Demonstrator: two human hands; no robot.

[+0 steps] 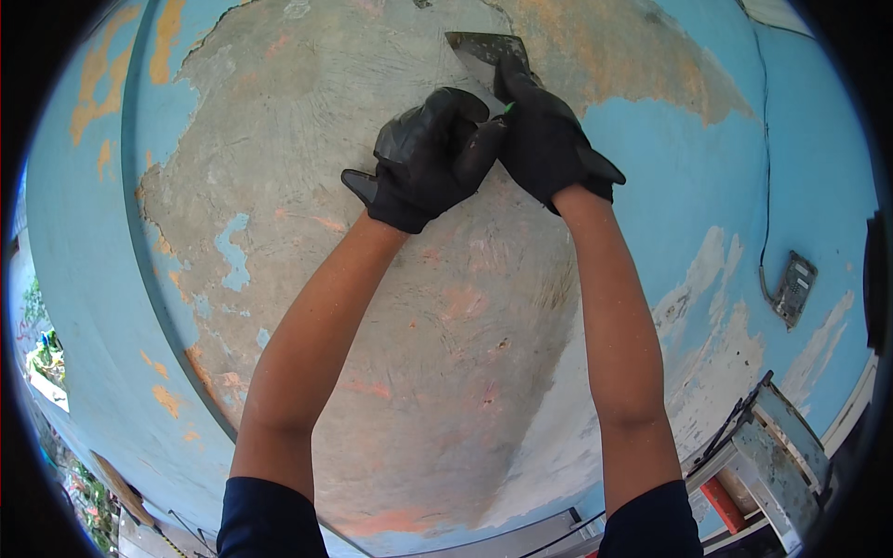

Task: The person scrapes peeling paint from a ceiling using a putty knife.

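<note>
A wide scraper point(488, 47) lies against the upper part of a wall, its dark metal blade angled up and left over bare grey plaster point(335, 307). My right hand point(548, 129), in a black work glove, grips it with one finger stretched along the blade. A small green spot shows between the hands, perhaps part of the handle. My left hand point(432, 150), gloved alike, is curled beside the right one, its fingers bent and close to the right glove. Whether it holds part of the handle is hidden.
Light blue paint point(670, 181) surrounds the plaster, with ragged peeling edges. On the right, a grey wall-mounted box point(794, 289) hangs from a black cable point(765, 139). A paint-spattered stepladder or stand point(774, 460) stands lower right. A raised vertical edge point(132, 174) runs down the left.
</note>
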